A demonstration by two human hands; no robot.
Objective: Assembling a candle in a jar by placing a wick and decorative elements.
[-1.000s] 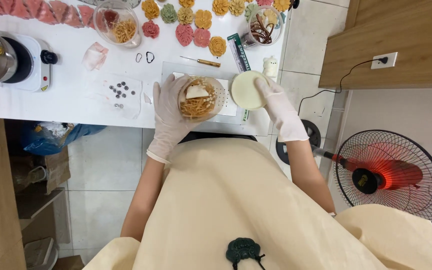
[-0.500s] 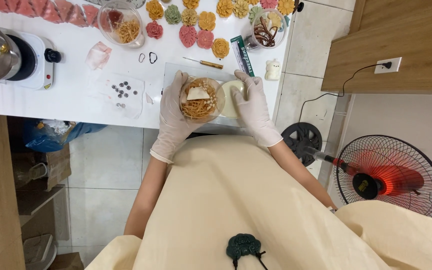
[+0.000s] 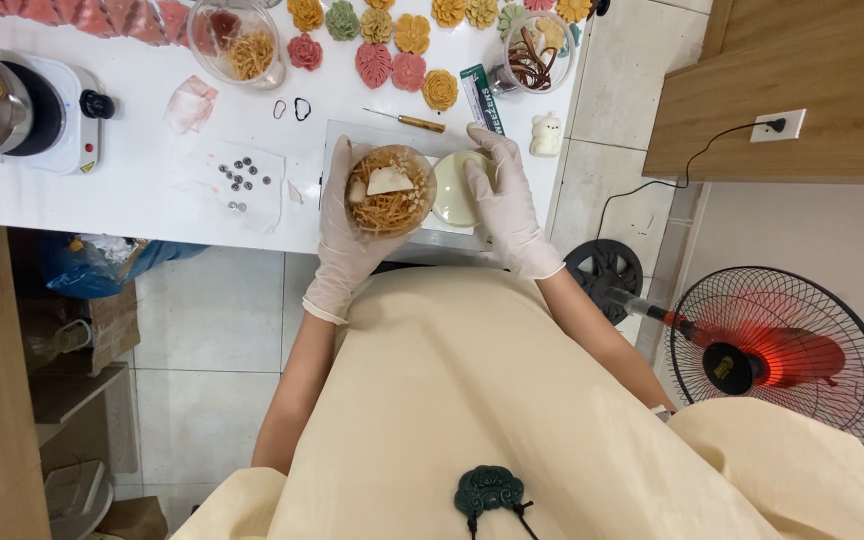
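Gloves on both hands, near the upper middle of the frame. Left hand cupped under and around a clear glass jar, fingers wrapped on its left wall, holding it over the table's front edge; jar filled with orange-yellow shreds and pale chunks, mouth facing up at the camera. Right hand laid flat, fingers spread, on a pale round disc just right of the jar, resting on a clear sheet; pressed on it rather than closed around it. Above them, a small wooden-handled tool, and further up, rows of flower-shaped pieces on the white table. Hot plate at upper left.
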